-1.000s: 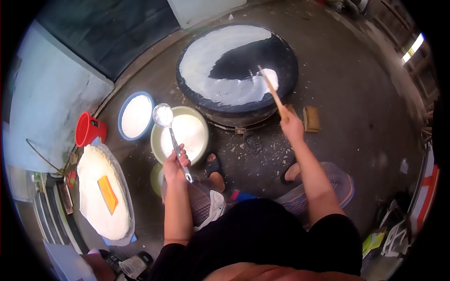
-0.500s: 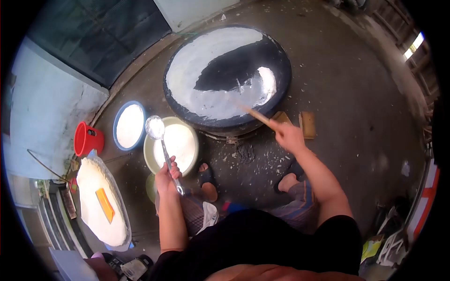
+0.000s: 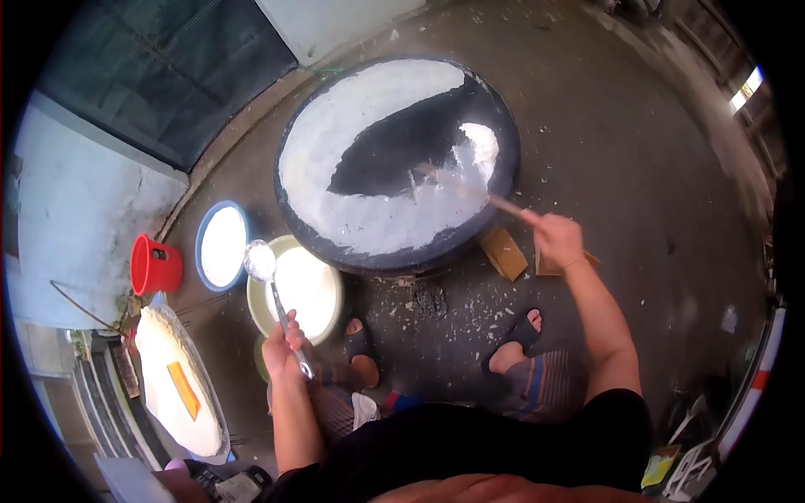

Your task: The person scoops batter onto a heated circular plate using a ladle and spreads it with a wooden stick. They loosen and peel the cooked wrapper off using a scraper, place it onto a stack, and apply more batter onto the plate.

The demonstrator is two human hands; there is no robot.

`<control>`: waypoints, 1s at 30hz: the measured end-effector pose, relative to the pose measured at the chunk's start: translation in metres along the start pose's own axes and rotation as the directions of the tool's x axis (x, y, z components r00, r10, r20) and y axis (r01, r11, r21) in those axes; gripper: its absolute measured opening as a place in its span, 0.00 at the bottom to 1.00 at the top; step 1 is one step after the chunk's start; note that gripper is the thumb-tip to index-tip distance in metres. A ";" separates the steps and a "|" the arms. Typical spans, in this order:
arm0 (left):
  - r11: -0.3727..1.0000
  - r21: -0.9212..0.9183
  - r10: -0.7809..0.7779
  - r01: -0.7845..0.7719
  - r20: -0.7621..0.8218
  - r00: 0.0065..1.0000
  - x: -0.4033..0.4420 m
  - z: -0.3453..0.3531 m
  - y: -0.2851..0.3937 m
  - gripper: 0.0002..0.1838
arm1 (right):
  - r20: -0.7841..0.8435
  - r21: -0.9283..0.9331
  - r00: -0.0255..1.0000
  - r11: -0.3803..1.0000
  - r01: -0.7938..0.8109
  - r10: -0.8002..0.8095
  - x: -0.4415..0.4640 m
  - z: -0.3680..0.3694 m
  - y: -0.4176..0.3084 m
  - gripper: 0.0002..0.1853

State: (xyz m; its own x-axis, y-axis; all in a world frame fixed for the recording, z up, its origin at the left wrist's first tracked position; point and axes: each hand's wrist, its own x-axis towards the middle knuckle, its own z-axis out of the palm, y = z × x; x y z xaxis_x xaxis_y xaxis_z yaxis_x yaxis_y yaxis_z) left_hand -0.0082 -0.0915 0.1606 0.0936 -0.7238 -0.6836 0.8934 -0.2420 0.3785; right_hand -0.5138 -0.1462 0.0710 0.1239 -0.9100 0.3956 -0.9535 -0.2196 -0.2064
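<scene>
My left hand (image 3: 285,345) is wrapped round the handle of a metal ladle (image 3: 261,262), its bowl coated white and raised over the edge of a tub of white batter (image 3: 303,289). In my right hand (image 3: 558,239) is the wooden handle of a spreader (image 3: 508,206); its far end is blurred over the large round black griddle (image 3: 394,138). A thin white batter layer (image 3: 314,159) covers the griddle's left and near sides. A thicker white heap (image 3: 481,144) lies at the right, beside a dark uncovered patch in the middle.
To the left stand a blue-rimmed basin (image 3: 199,260) of white stuff and a red bucket (image 3: 157,267). Nearer is a tray stacked with white sheets (image 3: 159,360), an orange strip (image 3: 184,391) on top. Wooden blocks (image 3: 503,254) lie by the griddle. My sandalled feet are on the floor.
My right hand has moved right with the spreader, its far end now nearer the thick heap. The ladle stays raised in my left hand. The whole view has shifted slightly.
</scene>
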 end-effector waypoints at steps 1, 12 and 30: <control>1.000 0.000 0.012 -0.012 -0.018 1.000 -0.003 0.006 -0.003 0.16 | -0.028 -0.028 0.998 0.998 -0.050 0.049 0.005 0.000 0.021 0.22; 0.999 -0.046 0.004 -0.004 -0.008 1.000 0.014 0.013 -0.002 0.18 | 0.166 0.030 0.976 0.989 -0.146 0.139 0.070 0.003 0.063 0.24; 1.000 -0.019 -0.022 0.022 0.016 1.000 0.012 0.026 -0.013 0.18 | 0.177 -0.159 0.891 0.905 -0.394 0.419 0.208 0.074 0.044 0.27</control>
State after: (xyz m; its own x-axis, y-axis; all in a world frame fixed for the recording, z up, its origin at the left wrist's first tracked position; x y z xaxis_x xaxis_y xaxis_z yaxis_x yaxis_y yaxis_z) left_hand -0.0305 -0.1137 0.1636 0.0672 -0.7288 -0.6814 0.9032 -0.2457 0.3518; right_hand -0.5094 -0.3711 0.0775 -0.2404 -0.9647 0.1074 -0.9556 0.2158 -0.2009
